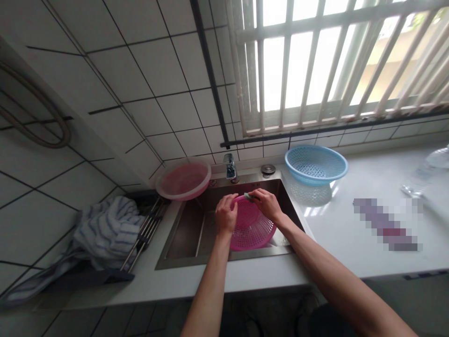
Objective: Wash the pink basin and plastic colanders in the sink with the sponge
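A bright pink plastic colander is tilted in the steel sink, its perforated inside facing me. My left hand grips the colander's rim on the upper left, thumb on the inner side. At the top of the same rim, my right hand pinches a small pale green piece, which looks like a sponge, against the edge. Most of the sponge is hidden under the fingers. Just beyond both hands stands the chrome faucet.
A pink basin rests at the sink's back left corner. On the white counter to the right are a light blue colander and a clear plastic bottle. A striped cloth lies over a metal rack at left.
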Demonstrator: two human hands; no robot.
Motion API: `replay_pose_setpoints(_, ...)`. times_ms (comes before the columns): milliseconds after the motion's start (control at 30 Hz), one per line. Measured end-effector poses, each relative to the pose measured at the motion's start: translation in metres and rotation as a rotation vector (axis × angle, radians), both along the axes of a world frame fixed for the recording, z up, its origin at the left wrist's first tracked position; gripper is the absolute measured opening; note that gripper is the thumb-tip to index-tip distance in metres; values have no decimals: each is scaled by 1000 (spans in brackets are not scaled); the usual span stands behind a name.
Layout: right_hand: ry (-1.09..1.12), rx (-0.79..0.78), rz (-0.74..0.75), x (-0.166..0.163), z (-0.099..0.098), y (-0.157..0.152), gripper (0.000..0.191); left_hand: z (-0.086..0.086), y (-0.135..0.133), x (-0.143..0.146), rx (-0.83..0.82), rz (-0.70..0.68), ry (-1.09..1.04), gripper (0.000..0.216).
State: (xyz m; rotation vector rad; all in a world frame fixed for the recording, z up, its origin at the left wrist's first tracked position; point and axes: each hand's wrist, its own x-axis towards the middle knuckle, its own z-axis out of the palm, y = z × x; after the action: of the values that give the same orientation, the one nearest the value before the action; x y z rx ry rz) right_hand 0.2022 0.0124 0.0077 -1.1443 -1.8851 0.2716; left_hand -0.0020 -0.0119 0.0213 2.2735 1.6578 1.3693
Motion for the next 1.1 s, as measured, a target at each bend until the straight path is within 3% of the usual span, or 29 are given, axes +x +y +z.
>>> replay_pose_setpoints(167, -33, -6, -16, -7, -1, -1, 22, -3, 0, 7, -65, -54, -91, 16)
replay_pose_setpoints(333, -129, 63, 42, -9, -4, -1, 18, -9, 3, 3, -115, -114, -119, 14)
replay_pose_setpoints(533, -104, 29, -23, 1, -7, 0, 14, -10, 2, 0, -93, -46, -163, 12)
replay_pose_setpoints(700, -128, 74, 34, -2, -8, 1, 18, -8, 2, -3, -86, -58, -116, 12)
replay_pose_setpoints(867, -67, 40, -64, 1, -11, 4, 16, -9, 4, -5, -41, -11, -175, 9)
replay_pose_setpoints(1000, -104, 86, 62, -5, -7, 2, 25, -10, 4, 6, -69, -87, -108, 11)
replay_pose_setpoints(1100, -22, 73, 15, -1, -4, 4, 27, -11, 4, 3, -10, 20, -181, 12)
